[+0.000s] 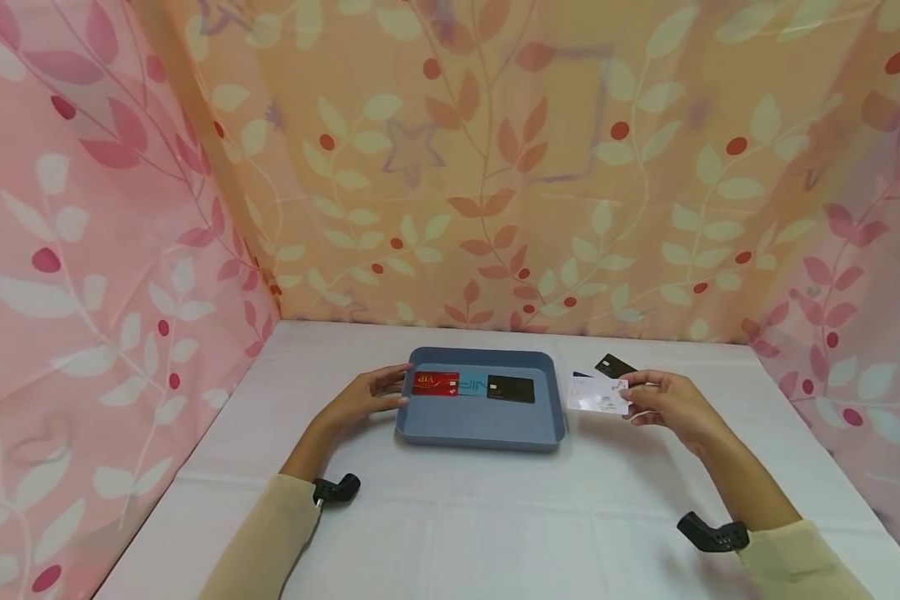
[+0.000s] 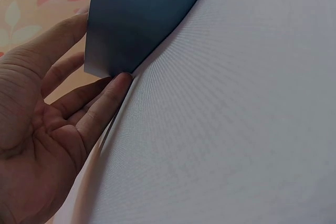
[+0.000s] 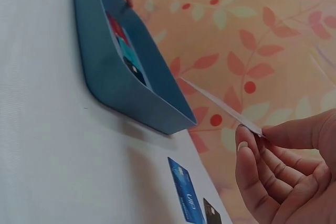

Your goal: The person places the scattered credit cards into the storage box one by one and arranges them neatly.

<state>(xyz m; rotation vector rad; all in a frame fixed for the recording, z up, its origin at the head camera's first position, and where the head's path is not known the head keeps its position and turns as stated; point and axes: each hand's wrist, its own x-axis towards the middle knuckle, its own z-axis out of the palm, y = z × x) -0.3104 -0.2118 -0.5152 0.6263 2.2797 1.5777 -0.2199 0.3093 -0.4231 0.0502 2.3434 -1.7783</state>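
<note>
A blue-grey tray (image 1: 480, 427) lies on the white table, holding a red VIP card (image 1: 433, 383), a light blue card (image 1: 472, 384) and a black card (image 1: 512, 389) in a row. My left hand (image 1: 360, 396) holds the tray at its left end; in the left wrist view, fingertips (image 2: 122, 80) touch the bottom of the tray wall. To the right of the tray, my right hand (image 1: 663, 404) pinches a white card (image 1: 598, 395) between thumb and fingers. The right wrist view shows this card (image 3: 223, 106) edge-on, raised off the table.
Beyond the white card, a dark blue VIP card (image 3: 185, 190) and another black card (image 1: 613, 365) lie on the table. Leaf-patterned cloth (image 1: 495, 167) hangs behind the table and along both sides. Each wrist wears a small black camera (image 1: 337, 489).
</note>
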